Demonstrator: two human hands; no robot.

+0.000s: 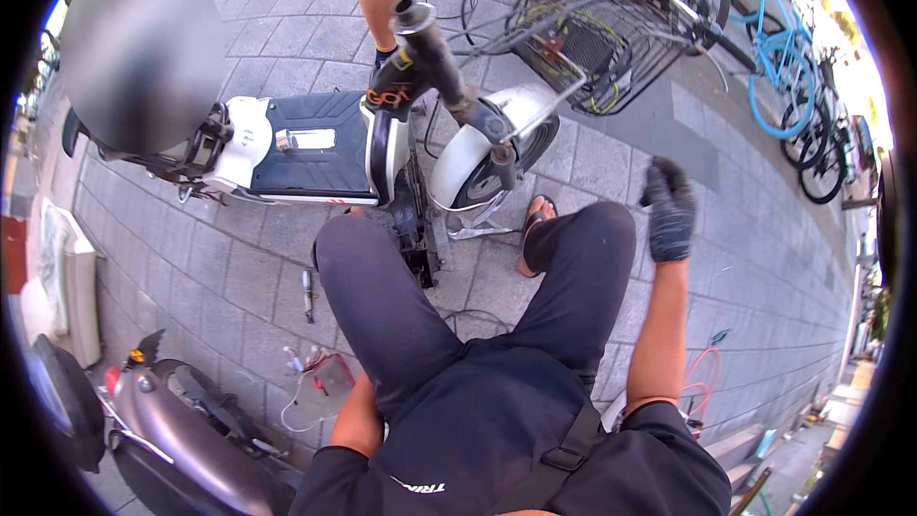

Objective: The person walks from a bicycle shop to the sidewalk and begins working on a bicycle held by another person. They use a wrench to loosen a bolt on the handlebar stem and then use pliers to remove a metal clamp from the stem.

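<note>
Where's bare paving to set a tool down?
Widest: grey stone paving right of the dark-grey-gloved right hand, short of the light-blue bicycle. Also between the white-and-black scooter and purple-grey motorbike, left of the slim silver-black tool. Crowded: around the curved white fender and black wire basket.

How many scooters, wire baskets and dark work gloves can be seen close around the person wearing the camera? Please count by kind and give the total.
Scooters: 2 (white scooter and brownish-purple scooter)
Wire basket: 1
Dark work glove: 1, on the right hand; the left hand is hidden
Total: 4
</note>
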